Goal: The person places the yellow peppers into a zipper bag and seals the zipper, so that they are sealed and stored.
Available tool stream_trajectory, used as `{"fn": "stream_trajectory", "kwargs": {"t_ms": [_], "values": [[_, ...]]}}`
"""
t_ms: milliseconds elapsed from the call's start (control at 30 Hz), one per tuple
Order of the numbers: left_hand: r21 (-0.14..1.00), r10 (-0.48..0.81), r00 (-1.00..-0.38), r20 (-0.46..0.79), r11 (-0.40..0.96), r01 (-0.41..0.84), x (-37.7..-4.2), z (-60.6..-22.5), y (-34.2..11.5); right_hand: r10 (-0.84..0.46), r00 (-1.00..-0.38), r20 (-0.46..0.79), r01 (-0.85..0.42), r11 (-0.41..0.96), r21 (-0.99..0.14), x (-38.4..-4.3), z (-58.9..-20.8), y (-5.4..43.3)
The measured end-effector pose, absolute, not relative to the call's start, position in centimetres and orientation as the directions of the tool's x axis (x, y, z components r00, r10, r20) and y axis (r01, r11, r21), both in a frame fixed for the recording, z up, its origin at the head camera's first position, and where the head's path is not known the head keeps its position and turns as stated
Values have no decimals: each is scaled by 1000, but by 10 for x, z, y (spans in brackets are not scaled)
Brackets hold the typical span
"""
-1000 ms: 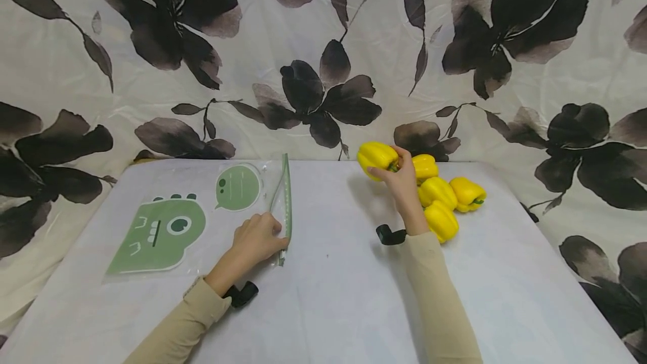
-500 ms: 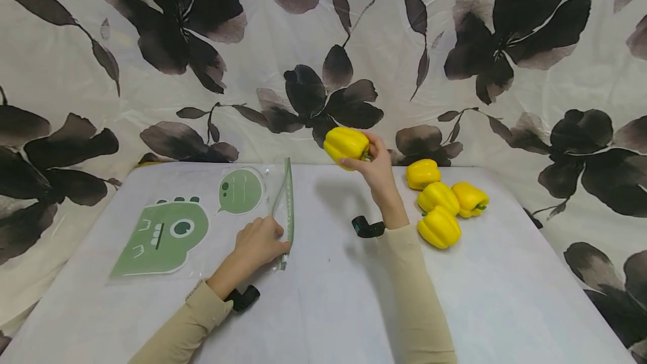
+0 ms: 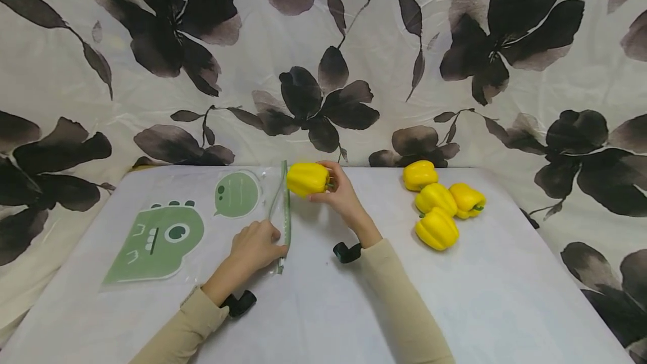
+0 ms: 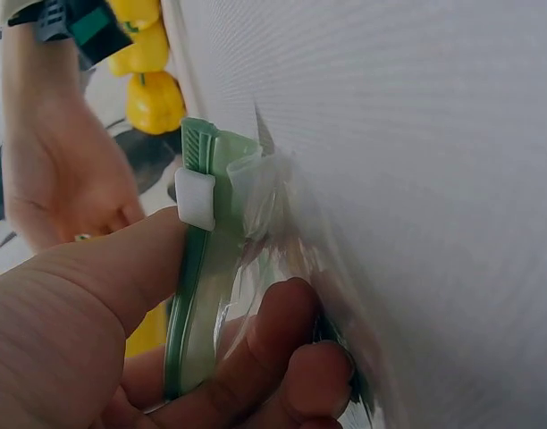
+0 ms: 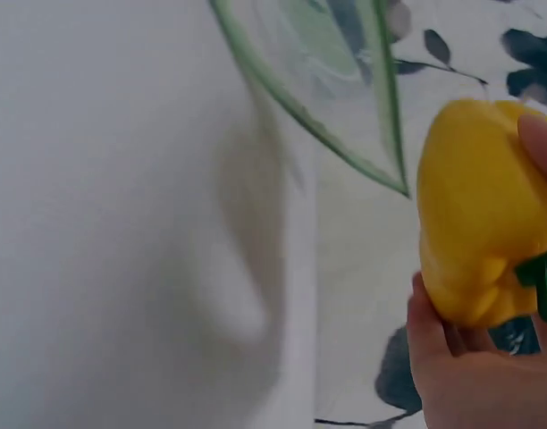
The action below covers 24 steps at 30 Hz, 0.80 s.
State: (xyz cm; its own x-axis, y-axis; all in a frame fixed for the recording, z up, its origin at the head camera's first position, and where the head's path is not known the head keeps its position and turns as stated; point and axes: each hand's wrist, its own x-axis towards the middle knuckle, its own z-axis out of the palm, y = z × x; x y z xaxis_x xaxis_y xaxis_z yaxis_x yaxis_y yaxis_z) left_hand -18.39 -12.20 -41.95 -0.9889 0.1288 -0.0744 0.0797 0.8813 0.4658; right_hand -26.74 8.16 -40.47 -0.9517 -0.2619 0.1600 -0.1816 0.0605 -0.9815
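Observation:
A clear zip bag (image 3: 235, 192) with green dinosaur prints lies flat on the left of the table, its green zip edge toward the right. My left hand (image 3: 255, 246) pinches that edge near the white slider (image 4: 196, 198), thumb on one side and fingers on the other. In the right wrist view the bag's green mouth (image 5: 323, 134) gapes apart. My right hand (image 3: 343, 192) grips a yellow bell pepper (image 3: 307, 179) by its stem end, held up beside the far part of the bag's mouth. In the right wrist view the pepper's green stem (image 5: 543, 281) faces the palm.
Several yellow bell peppers (image 3: 437, 228) sit in a cluster on the right of the white table (image 3: 510, 291). A floral cloth (image 3: 323, 32) hangs behind the table's far edge. Each wrist wears a black camera (image 3: 347, 252).
My right hand has carried the yellow bell pepper leftward from the cluster to the bag's mouth, rising and then lowering. The left hand keeps its pinch on the zip edge.

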Motion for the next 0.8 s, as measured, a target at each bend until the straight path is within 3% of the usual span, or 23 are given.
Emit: {"fn": "stream_trajectory", "kwargs": {"t_ms": [267,567,800], "values": [[481,141,-984,-109,874,72,-184,-419,-123,-432,-901,34,-106,143,-984,-265,-420,75],[487,167,-985,-39,864,127,-184,-415,-124,-590,-807,-4,-189,265,-945,-263,-425,64],[466,221,-974,49,857,218,-184,-412,-122,-542,-840,14,-208,299,-931,-261,-426,59]]}}
